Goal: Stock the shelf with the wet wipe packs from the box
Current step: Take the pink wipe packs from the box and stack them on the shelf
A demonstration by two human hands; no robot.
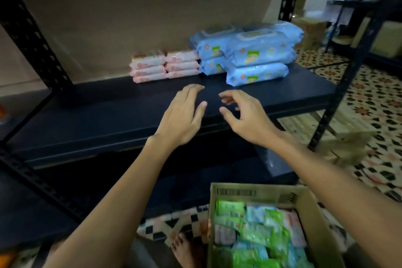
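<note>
Both my hands hover empty over the front of the dark shelf board (108,115). My left hand (185,113) has straight fingers. My right hand (241,113) has loosely curled fingers and holds nothing. At the back right of the shelf stand large blue wet wipe packs (250,50) in stacks. Left of them sit two stacks of small pink packs (165,65). Below, at the lower right, an open cardboard box (313,209) holds several green, blue and pink wipe packs (254,230).
Black perforated shelf posts (32,35) rise at left and at the back right. A lower shelf board lies beneath. Patterned floor tiles (374,102) spread to the right, where another dark rack (356,2) stands. My bare foot (185,250) is beside the box.
</note>
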